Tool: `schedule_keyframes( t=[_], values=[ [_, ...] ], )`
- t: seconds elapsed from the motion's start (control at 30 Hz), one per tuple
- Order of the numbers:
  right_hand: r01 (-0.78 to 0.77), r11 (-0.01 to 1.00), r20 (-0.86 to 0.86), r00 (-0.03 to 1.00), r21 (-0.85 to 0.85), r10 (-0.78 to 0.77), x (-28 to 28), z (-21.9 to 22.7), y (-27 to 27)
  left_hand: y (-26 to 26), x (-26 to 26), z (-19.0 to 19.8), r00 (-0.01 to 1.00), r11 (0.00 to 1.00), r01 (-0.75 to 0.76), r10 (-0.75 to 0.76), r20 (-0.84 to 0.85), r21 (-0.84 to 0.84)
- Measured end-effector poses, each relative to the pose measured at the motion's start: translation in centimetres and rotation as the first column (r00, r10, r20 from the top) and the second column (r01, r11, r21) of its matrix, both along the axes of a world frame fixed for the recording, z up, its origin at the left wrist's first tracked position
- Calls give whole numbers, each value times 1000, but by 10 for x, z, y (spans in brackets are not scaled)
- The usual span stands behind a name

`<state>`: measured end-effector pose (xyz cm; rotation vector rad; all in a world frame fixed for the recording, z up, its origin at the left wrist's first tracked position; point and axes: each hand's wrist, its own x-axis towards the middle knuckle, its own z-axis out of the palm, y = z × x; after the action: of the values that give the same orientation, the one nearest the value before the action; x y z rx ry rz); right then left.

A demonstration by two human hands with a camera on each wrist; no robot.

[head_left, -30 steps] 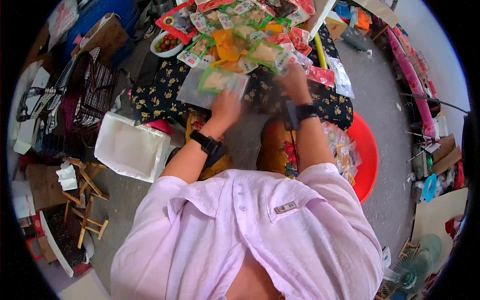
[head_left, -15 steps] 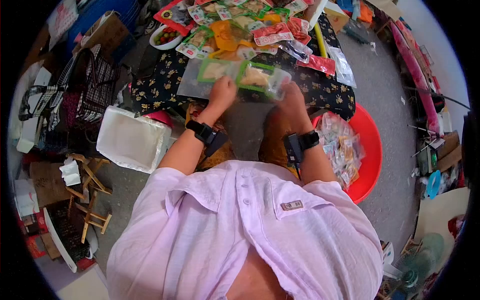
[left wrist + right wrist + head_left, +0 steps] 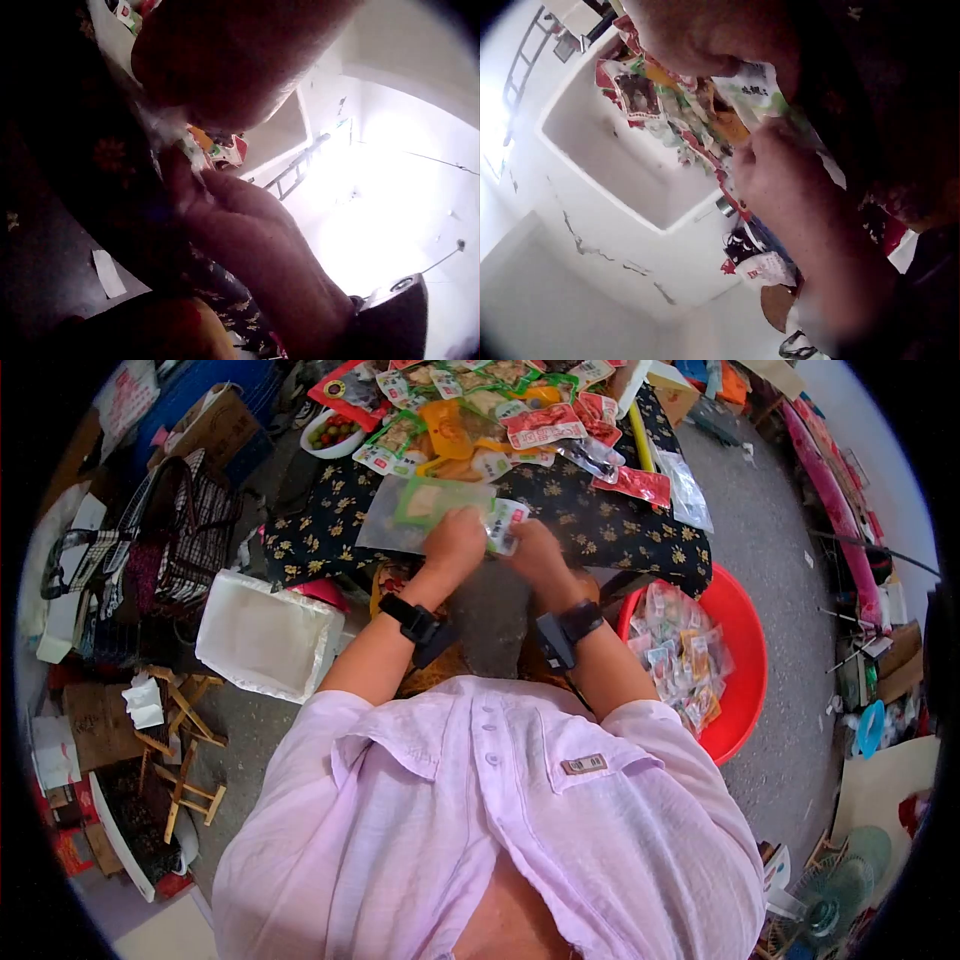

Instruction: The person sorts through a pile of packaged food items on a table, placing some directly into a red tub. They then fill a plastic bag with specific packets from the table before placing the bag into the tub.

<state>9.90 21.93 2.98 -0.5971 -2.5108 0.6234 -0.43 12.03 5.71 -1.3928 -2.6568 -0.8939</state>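
My left hand [image 3: 455,540] pinches the near edge of a clear plastic bag [image 3: 376,528] lying over the front of the table. A green-bordered food packet [image 3: 423,500] with pale contents shows in the bag. Just to the right, my right hand [image 3: 537,548] grips the white printed end of a second green packet [image 3: 506,523], whose other end goes behind the left hand. In the right wrist view, this packet's white label [image 3: 754,88] with dark characters spans the space between the two hands. The left wrist view is dark, with the hands close together.
Flower-patterned cloth [image 3: 600,540] covers the table. Red, green and orange food packets [image 3: 450,430] are piled at the back, beside a white bowl [image 3: 333,436] of small fruit. A red tub [image 3: 742,660] of filled bags stands right; a white foam box [image 3: 268,635] sits left.
My right hand brought the second packet from the pile down beside the bag, then moved left with it until it reached the left hand. The left hand stayed at the bag's edge.
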Motion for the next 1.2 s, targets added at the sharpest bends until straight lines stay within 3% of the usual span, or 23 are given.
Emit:
schedule_keyframes(
  t=[0.03, 0.07, 0.1, 0.13, 0.17, 0.23, 0.33, 0.4, 0.47, 0.53, 0.63, 0.73, 0.77, 0.8, 0.87, 0.9, 0.93, 0.97, 1.0, 1.07, 1.2],
  values=[
    [-101, 990, 86, 992, 101, 92, -5, 3, -1, -1, 0, 0, 1000, 1000, 10, -10, -12, -12],
    [-147, 878, -146, 985, -456, 90, -10, 5, -6, -1, 0, -1, 999, 999, 21, -22, -24, -23],
    [-272, 473, -329, 943, -838, -42, -17, 6, -12, -2, 0, -1, 999, 999, 33, -34, -36, -36],
    [-425, -74, -395, 883, -902, -252, -21, 8, -16, -4, 1, -2, 998, 999, 34, -35, -44, -27],
    [-310, 108, -324, 932, -945, -162, -22, -1, -9, -6, 1, -4, 998, 999, 36, -37, -52, -17],
    [-90, 480, -121, 992, -873, -34, -19, -11, 6, -9, 1, -7, 997, 999, 41, -41, -66, 3],
    [-78, 404, -95, 995, -911, -22, -7, 2, 8, -10, 0, -10, 996, 999, 50, -49, -70, 16],
    [-179, 672, -89, 982, -718, 166, -8, -3, 12, -11, 2, -9, 997, 999, 54, -54, -51, -8],
    [-194, 683, -89, 978, -704, 187, -14, -2, 12, -12, 3, -6, 995, 997, 78, -78, -64, 1],
    [-115, 454, -108, 993, -883, 42, -29, -4, 3, -14, 5, -3, 993, 995, 96, -93, -78, 35],
    [-201, 280, -202, 979, -939, 26, -48, -14, -2, -16, 6, -3, 993, 993, 96, -90, -79, 74],
    [-182, 373, -135, 980, -910, 147, -46, -20, 4, -19, -1, -8, 995, 997, 82, -81, -56, 8],
    [-362, 663, -192, 929, -655, 317, -42, -20, 9, -22, 0, -9, 994, 995, 94, -95, -58, -18],
    [-515, 809, -170, 857, -284, 486, -34, -18, 17, -26, 2, -9, 992, 993, 108, -110, -60, -43],
    [-403, 882, -169, 913, -243, 371, -29, -3, 15, -39, 9, -4, 970, 983, 181, -181, -160, -15],
    [-155, 791, -150, 985, -592, 80, -32, 8, 13, -45, 12, -3, 954, 976, 219, -215, -209, -4],
    [84, 526, -21, 981, -847, -191, -32, 15, 10, -49, 13, -7, 941, 974, 227, -216, -261, 14],
    [99, 611, -42, 977, -785, -211, -36, 8, 18, -53, 13, -12, 925, 971, 235, -214, -314, 32],
    [121, 623, -31, 973, -773, -227, -41, 9, 21, -55, 12, -17, 906, 969, 243, -208, -368, 50],
    [163, 644, -12, 966, -747, -259, -52, 14, 23, -55, 8, -26, 888, 974, 225, -204, -412, 3],
    [16, 616, -73, 990, -788, -119, -67, -1, 35, -54, 1, -34, 862, 966, 255, -204, -464, 48]
  ],
)
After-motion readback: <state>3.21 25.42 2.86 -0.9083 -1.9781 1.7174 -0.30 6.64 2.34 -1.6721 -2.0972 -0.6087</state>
